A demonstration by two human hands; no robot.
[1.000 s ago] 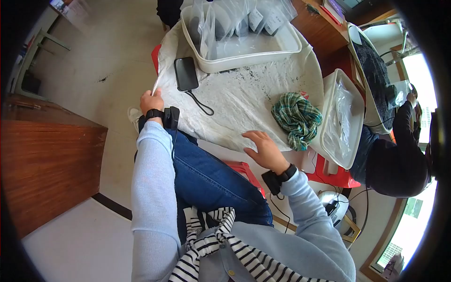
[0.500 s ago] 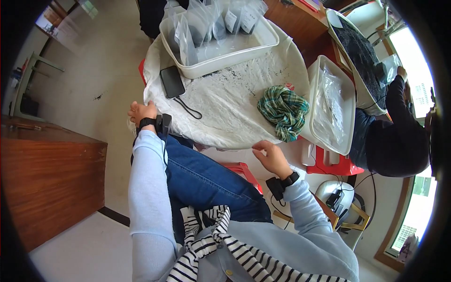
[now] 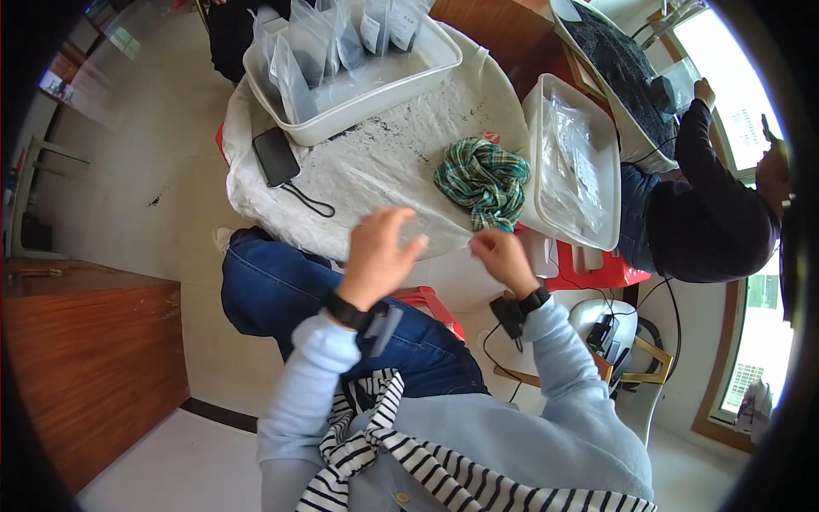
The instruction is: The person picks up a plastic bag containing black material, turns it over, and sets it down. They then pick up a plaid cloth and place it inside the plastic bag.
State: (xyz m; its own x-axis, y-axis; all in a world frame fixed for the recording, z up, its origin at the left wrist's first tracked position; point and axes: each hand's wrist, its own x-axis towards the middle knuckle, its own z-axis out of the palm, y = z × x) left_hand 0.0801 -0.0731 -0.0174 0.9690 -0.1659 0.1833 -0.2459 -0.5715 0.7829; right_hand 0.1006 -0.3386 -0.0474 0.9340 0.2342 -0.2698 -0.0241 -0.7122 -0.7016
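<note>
A white cloth point(image 3: 375, 162) with black specks covers the rounded work surface in front of me. My left hand point(image 3: 380, 256) is in the air over the cloth's near edge, fingers apart and holding nothing. To the right of it, my right hand point(image 3: 505, 260) has its thumb and fingers pinched together at the same edge, seemingly on the cloth; the fingertips are partly hidden. Just beyond my right hand lies a bunched green plaid scarf point(image 3: 482, 182). A black phone point(image 3: 276, 157) with a wrist strap rests on the left part of the cloth.
At the back, a white tub point(image 3: 375, 101) holds several clear bags of dark material. Another white tub point(image 3: 616, 209), with flat clear bags, stands at the right. Beyond it a person point(image 3: 704, 222) handles a bag over a tray of black granules point(image 3: 610, 64). A wooden cabinet point(image 3: 94, 358) stands left.
My left hand has left the cloth's left edge and moved right, toward my right hand. The right hand's fingers have drawn closer together. The view has shifted slightly.
</note>
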